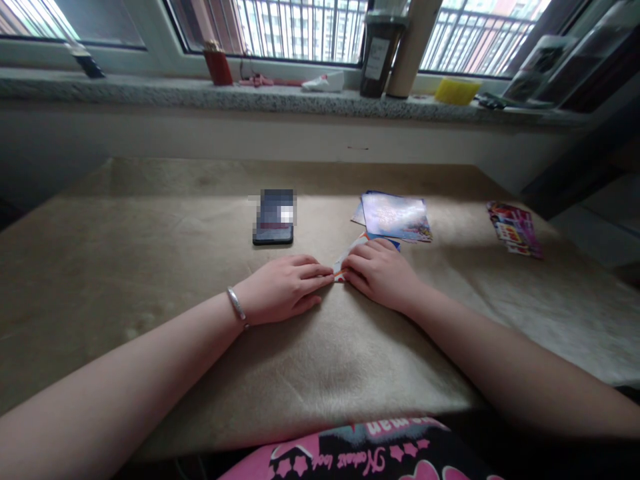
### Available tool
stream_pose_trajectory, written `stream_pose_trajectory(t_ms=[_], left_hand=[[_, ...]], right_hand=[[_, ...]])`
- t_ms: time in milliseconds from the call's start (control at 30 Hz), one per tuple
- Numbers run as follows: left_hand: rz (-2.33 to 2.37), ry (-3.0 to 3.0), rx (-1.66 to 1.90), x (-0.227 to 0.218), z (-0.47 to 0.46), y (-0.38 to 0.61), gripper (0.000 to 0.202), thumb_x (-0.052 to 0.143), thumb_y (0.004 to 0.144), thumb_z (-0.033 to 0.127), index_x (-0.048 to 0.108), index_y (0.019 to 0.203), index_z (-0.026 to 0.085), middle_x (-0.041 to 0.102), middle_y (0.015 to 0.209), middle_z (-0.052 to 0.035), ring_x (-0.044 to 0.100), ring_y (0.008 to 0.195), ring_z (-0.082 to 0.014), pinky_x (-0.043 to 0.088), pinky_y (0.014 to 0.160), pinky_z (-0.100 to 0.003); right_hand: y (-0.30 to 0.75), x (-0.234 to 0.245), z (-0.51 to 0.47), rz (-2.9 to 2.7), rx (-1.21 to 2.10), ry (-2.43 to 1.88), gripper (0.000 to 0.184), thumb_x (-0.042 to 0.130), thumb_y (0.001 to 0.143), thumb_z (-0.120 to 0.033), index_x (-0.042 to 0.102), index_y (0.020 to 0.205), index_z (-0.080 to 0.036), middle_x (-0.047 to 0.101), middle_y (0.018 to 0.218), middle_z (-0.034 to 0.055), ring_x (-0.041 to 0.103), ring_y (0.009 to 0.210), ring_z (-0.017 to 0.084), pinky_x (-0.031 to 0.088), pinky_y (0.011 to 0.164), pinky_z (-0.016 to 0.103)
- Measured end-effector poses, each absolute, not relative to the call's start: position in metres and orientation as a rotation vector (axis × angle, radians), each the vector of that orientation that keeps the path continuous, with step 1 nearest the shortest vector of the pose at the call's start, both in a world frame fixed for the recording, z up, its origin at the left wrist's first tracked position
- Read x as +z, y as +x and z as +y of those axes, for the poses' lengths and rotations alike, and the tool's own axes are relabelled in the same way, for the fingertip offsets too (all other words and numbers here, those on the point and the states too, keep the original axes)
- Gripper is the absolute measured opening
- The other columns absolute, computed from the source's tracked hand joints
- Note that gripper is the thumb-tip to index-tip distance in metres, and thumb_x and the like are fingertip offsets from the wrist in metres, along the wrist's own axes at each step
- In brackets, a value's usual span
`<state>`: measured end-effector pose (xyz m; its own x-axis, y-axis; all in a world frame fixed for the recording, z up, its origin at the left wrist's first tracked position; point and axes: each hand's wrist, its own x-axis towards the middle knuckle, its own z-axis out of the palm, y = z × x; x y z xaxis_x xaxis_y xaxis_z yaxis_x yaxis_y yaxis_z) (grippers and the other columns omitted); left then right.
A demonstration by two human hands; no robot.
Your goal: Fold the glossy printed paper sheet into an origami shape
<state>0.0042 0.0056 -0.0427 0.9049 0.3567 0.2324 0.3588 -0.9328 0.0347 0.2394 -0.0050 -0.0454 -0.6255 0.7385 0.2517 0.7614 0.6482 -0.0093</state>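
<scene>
The left hand and right hand lay palm down on the worktop, fingers gently curled, their fingertips pointing toward each other near its middle. The left forearm and right forearm angled inward across its near edge, and a silver bangle circled the left wrist.

A phone stood before the left hand; printed cards obstructed beyond the right hand; tan cloth left passage left of the phone.
</scene>
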Motion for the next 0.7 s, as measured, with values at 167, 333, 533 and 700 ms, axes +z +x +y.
stream_pose_trajectory(t_ms=[167, 333, 533, 700], left_hand=[[-0.568, -3.057, -0.362, -0.043, 0.006, 0.004, 0.040, 0.048, 0.092, 0.027, 0.053, 0.129, 0.014, 0.063, 0.120, -0.0089, 0.055, 0.106, -0.0237, 0.050, 0.092, -0.038], [-0.543, -3.058, -0.391, -0.044, 0.008, 0.003, 0.037, 0.048, 0.092, 0.026, 0.055, 0.127, 0.014, 0.063, 0.120, -0.0085, 0.056, 0.108, -0.0230, 0.051, 0.091, -0.038], [-0.533, -3.075, -0.388, -0.044, 0.009, 0.002, 0.035, 0.048, 0.092, 0.023, 0.057, 0.125, 0.016, 0.063, 0.121, -0.0076, 0.056, 0.109, -0.0227, 0.051, 0.092, -0.037], [-0.540, -3.088, -0.377, -0.045, 0.009, 0.002, 0.036, 0.048, 0.092, 0.023, 0.056, 0.126, 0.016, 0.062, 0.123, -0.0071, 0.056, 0.109, -0.0227, 0.051, 0.092, -0.037]], right_hand=[[0.235, -0.049, -0.002, -2.595, -0.059, -1.264, 0.024, 0.046, 0.092, -0.036, 0.062, 0.086, -0.020, 0.065, 0.088, 0.0061, 0.052, 0.089, 0.021, 0.030, 0.087, 0.034], [0.237, -0.055, 0.005, -2.488, 0.107, -1.383, 0.018, 0.053, 0.087, -0.035, 0.060, 0.082, -0.019, 0.066, 0.082, 0.0046, 0.054, 0.084, 0.021, 0.031, 0.080, 0.033], [0.238, -0.057, 0.008, -2.451, 0.148, -1.437, 0.016, 0.059, 0.084, -0.034, 0.059, 0.078, -0.018, 0.065, 0.077, 0.0039, 0.055, 0.079, 0.020, 0.030, 0.074, 0.031], [0.238, -0.057, 0.009, -2.449, 0.163, -1.435, 0.016, 0.060, 0.083, -0.033, 0.060, 0.076, -0.019, 0.064, 0.075, 0.0031, 0.054, 0.077, 0.019, 0.029, 0.073, 0.031]])
